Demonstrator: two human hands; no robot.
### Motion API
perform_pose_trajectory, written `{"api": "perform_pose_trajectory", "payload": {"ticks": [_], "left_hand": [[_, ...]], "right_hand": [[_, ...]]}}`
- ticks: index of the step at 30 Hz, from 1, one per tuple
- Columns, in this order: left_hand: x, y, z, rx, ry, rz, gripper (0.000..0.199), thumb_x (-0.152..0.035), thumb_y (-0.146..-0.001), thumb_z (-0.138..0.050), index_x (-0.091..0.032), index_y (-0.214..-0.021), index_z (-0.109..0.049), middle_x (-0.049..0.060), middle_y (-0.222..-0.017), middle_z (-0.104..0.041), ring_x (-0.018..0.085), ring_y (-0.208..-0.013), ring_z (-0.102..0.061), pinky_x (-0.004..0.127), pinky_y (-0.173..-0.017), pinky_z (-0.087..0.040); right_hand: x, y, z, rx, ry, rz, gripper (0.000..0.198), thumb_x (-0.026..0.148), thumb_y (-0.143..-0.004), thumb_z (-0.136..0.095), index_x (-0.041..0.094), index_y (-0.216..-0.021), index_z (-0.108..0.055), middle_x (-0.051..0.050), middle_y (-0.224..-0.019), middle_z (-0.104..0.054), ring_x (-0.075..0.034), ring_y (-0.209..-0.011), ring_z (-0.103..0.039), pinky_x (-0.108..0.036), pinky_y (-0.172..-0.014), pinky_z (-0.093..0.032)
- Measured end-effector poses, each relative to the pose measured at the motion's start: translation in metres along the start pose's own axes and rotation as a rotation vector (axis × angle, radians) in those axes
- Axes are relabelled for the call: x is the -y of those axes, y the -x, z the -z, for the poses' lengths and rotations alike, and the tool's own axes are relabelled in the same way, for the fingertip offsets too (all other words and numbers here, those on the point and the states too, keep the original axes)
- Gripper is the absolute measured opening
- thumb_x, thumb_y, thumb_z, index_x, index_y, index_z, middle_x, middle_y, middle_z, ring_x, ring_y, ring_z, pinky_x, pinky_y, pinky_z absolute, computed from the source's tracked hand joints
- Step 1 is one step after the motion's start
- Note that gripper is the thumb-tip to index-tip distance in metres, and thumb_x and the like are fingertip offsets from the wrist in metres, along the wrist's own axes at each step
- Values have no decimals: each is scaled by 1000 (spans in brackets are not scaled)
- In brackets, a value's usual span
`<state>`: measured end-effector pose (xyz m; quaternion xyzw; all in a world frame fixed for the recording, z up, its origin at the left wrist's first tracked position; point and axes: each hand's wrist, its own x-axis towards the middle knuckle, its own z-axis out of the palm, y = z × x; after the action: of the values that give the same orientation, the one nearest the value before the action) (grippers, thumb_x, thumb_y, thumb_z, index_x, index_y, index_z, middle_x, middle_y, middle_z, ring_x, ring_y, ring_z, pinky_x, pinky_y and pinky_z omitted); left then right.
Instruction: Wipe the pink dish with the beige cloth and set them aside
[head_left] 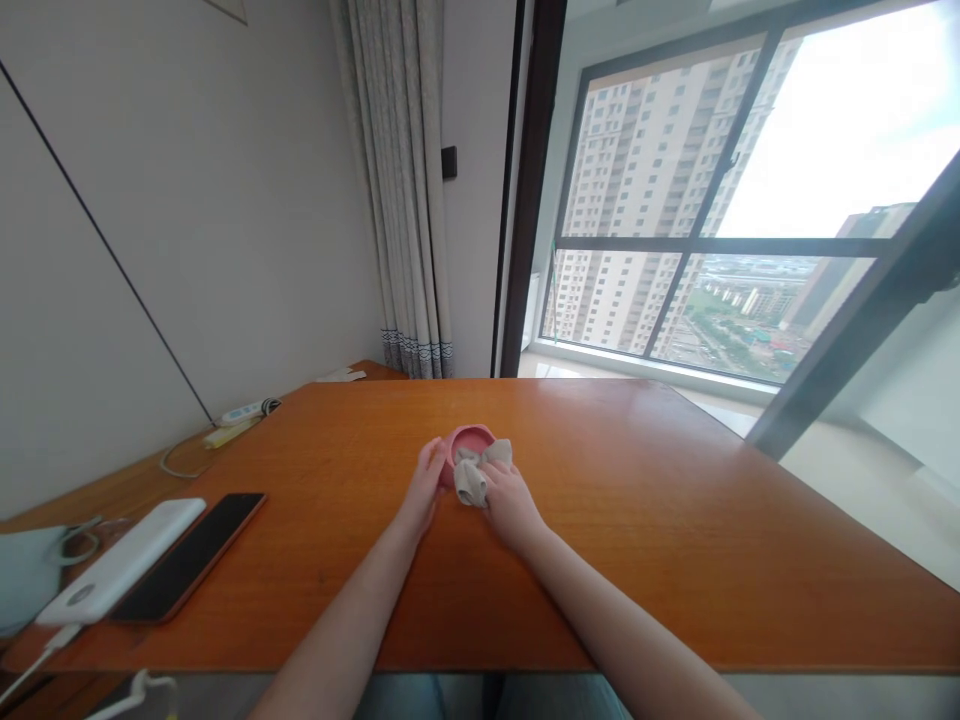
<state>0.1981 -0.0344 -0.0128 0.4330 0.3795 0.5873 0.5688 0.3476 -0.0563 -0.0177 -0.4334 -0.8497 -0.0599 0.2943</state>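
Two hands mid-surface [675,520]: left hand [427,480] steadied pink bowl [469,445]; right hand [510,495] gripped grey cloth [474,478] against the bowl's rim.

- bowl [471,440]: pink
- cloth [474,478]: grey-beige
- surface [675,520]: orange-brown wood
- phone [191,568]: black
- power bank [124,572]: white
- curtain [401,190]: pale grey, with a dark patterned band at its hem

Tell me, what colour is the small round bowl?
Pink: the small round bowl shows best in the head view.
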Motion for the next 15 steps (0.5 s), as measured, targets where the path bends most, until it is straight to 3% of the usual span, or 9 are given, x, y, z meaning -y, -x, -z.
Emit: {"api": "perform_pose_trajectory", "payload": {"ticks": [3,6,10,15], "left_hand": [[11,10,-20,38,182,135,58,-41,-72,-68,-25,-122,-44,7,-112,-61,18,-89,-62,27,-68,-51],[15,13,-27,-51,193,217,59,-40,-70,-70,-25,-119,-44,7,-111,-61,19,-89,-63,27,-66,-53],[7,8,-19,-91,118,163,57,-37,-68,-71,-24,-119,-48,8,-115,-61,21,-98,-62,29,-74,-54],[-7,-2,2,47,-73,53,57,-34,-65,-74,-18,-117,-56,10,-112,-64,25,-103,-60,35,-88,-49]], "right_hand": [[-3,1,-3,-19,26,-87,12,17,-83,-51,17,-88,-62,-6,-85,-63,-20,-85,-51,-34,-79,-35],[-7,0,-8,29,15,-94,13,20,-82,-53,18,-91,-63,-6,-87,-63,-20,-86,-51,-33,-80,-36],[-12,-4,-10,84,-28,-57,17,23,-80,-56,17,-95,-62,-6,-91,-63,-20,-90,-51,-31,-81,-38],[-21,-6,-6,108,-29,47,24,25,-82,-54,20,-104,-62,-5,-90,-63,-20,-88,-52,-32,-81,-38]]}}
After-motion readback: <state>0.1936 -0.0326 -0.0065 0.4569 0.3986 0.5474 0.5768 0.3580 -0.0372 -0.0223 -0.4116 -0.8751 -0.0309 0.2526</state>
